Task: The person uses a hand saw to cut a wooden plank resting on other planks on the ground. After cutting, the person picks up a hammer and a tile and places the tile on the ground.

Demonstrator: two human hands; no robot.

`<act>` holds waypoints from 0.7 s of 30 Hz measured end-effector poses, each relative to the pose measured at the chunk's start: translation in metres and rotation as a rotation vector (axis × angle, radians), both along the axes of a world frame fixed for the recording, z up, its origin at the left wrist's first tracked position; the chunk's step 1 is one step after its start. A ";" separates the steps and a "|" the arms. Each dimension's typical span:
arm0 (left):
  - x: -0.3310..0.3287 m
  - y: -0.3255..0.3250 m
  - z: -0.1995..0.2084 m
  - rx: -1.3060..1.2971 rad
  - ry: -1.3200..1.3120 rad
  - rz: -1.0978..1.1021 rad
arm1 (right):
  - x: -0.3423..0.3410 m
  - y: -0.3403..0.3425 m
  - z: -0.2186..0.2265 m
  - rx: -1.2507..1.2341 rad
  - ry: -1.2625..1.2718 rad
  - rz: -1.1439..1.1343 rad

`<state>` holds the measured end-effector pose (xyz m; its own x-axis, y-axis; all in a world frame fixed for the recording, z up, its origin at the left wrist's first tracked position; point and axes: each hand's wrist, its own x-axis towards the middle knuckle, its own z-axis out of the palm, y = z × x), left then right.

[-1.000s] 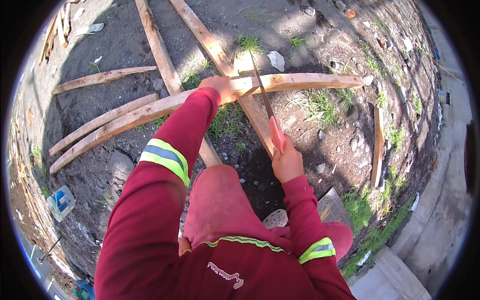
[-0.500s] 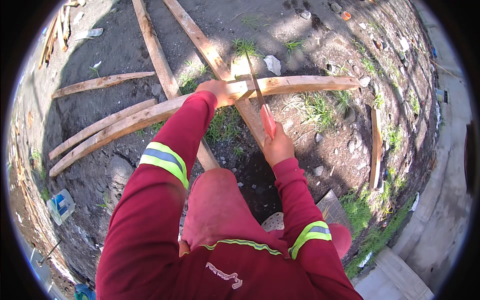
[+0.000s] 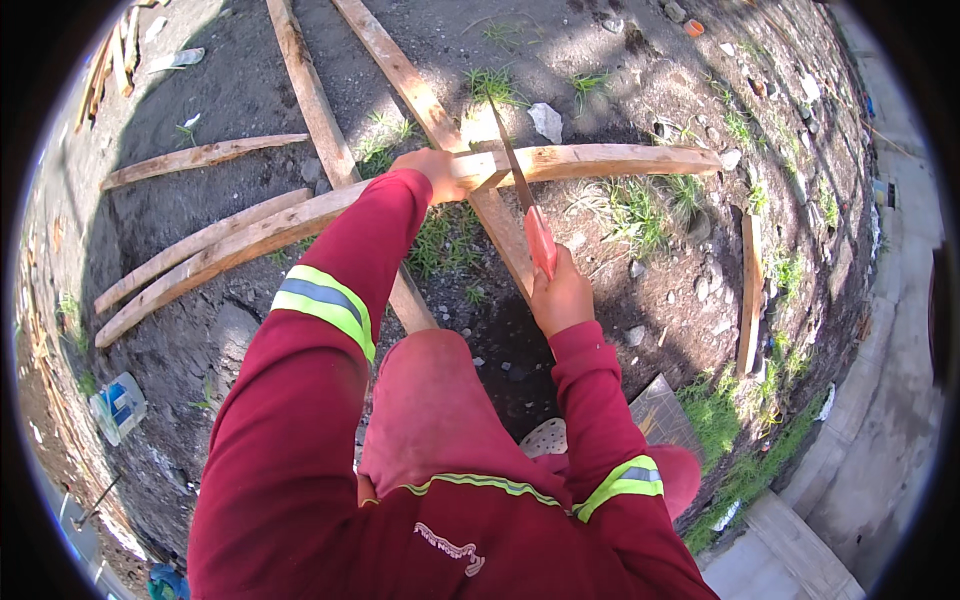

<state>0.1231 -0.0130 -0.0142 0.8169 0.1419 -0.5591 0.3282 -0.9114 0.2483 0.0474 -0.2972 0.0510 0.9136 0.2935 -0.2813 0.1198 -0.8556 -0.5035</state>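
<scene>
A long wooden beam [image 3: 600,162] lies crosswise in front of me, resting over two other timbers. My left hand [image 3: 432,174] is closed round the beam, just left of the saw. In my right hand [image 3: 562,298] is the red handle of a handsaw [image 3: 521,180]. Its blade points away from me and crosses the beam right of my left hand, with its tip beyond the far side. One supporting timber [image 3: 410,90] passes under the beam near the blade. The other supporting timber [image 3: 312,100] crosses under it farther left.
Two shorter wood pieces [image 3: 205,160] [image 3: 205,245] lie on the left. A short board [image 3: 750,295] lies at the right. A white stone [image 3: 546,122] and grass tufts [image 3: 638,215] dot the dirt. A clear plastic container [image 3: 118,408] sits at lower left, concrete paving [image 3: 865,400] far right.
The saw and my right hand have shifted slightly toward me along the cut. My left hand keeps its hold on the beam.
</scene>
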 end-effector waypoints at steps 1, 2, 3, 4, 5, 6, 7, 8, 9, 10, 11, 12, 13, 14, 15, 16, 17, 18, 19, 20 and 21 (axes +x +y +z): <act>-0.003 -0.001 0.000 -0.023 0.033 -0.018 | -0.009 -0.006 0.004 -0.014 0.021 0.007; -0.004 -0.001 -0.001 -0.009 0.012 -0.023 | -0.025 -0.017 0.016 -0.009 0.025 0.015; -0.003 0.001 -0.001 0.024 -0.037 -0.018 | -0.042 -0.028 0.030 -0.002 0.126 -0.033; -0.004 0.001 -0.002 0.033 -0.082 -0.046 | -0.060 -0.043 0.042 0.109 0.072 -0.019; -0.004 0.002 -0.003 0.017 -0.033 -0.047 | -0.068 -0.048 0.053 0.118 0.060 -0.015; -0.003 0.002 -0.004 0.021 -0.023 -0.040 | -0.067 -0.048 0.061 0.100 0.072 -0.031; -0.001 0.002 -0.005 0.016 -0.016 -0.049 | -0.070 -0.048 0.066 0.046 0.119 -0.083; -0.002 0.002 -0.006 0.016 -0.026 -0.040 | -0.060 -0.040 0.060 0.050 0.087 -0.047; -0.001 0.002 -0.006 0.035 -0.033 -0.031 | -0.043 -0.027 0.049 -0.004 0.095 -0.050; -0.001 0.001 -0.006 0.047 -0.027 -0.029 | -0.020 -0.011 0.030 0.028 0.014 0.005; -0.001 0.000 -0.007 0.055 -0.016 -0.028 | -0.005 0.001 0.014 0.051 -0.068 0.048; -0.001 0.001 -0.007 0.049 -0.018 -0.037 | -0.002 0.005 0.010 0.035 -0.046 0.029; -0.003 0.000 -0.007 0.042 -0.020 -0.045 | 0.000 0.008 0.005 0.047 -0.057 0.025; -0.002 0.000 -0.007 0.040 -0.017 -0.049 | -0.002 0.007 0.007 0.085 -0.092 0.036; -0.005 -0.001 -0.008 0.026 -0.002 -0.050 | -0.015 -0.003 0.014 0.020 -0.003 0.001; -0.003 0.000 -0.009 0.032 -0.011 -0.040 | -0.032 -0.017 0.026 -0.019 0.063 -0.016; -0.004 0.000 -0.009 0.044 -0.042 -0.013 | -0.050 -0.037 0.035 -0.020 0.123 -0.037; -0.003 -0.001 -0.010 0.060 -0.052 -0.016 | -0.064 -0.049 0.041 0.034 0.046 -0.025; -0.004 -0.001 -0.010 0.051 -0.026 -0.016 | -0.067 -0.053 0.045 0.066 0.015 0.001; -0.001 0.000 -0.009 0.057 -0.019 -0.012 | -0.062 -0.050 0.044 0.085 -0.009 0.016; -0.001 -0.001 -0.008 0.050 0.002 -0.015 | -0.060 -0.048 0.043 0.055 0.020 -0.007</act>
